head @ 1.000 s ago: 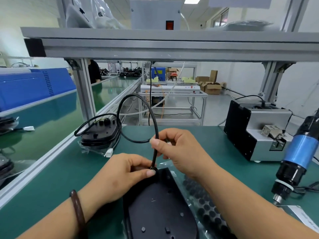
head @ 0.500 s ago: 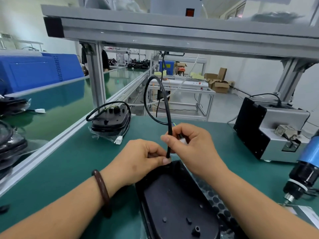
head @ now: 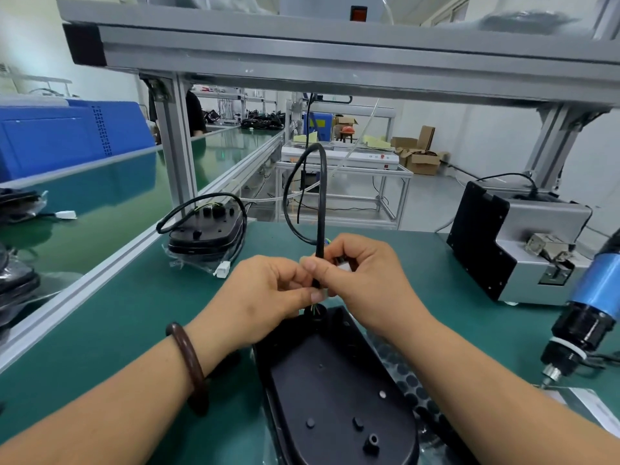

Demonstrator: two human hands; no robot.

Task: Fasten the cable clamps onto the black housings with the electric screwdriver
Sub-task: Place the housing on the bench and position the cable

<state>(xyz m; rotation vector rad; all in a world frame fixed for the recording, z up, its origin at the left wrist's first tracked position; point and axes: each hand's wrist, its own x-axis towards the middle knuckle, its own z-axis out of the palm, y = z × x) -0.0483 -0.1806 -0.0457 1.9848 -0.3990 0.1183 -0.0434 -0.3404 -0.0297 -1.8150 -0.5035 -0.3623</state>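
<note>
A black oval housing [head: 335, 391] lies on the green bench in front of me, inner side up. A black cable [head: 321, 196] rises from its far end and loops overhead. My left hand [head: 268, 293] pinches the cable low, just above the housing's cable hole. My right hand [head: 365, 273] pinches the same cable slightly higher, with thin coloured wires showing by its fingers. The blue and black electric screwdriver [head: 583, 317] hangs at the right edge, untouched. No cable clamp can be made out.
A stack of black housings with looped cables [head: 206, 229] sits on plastic at the left rear. A grey and black screw feeder box [head: 516, 239] stands at the right rear. A sheet of black round pads [head: 407, 384] lies under the housing's right side. An aluminium frame post [head: 177, 146] rises at the left.
Both hands have lifted the cable slightly, so thin wires now show between its sheath and the housing hole. The cable loop stands taller and narrower. The view has shifted a little.
</note>
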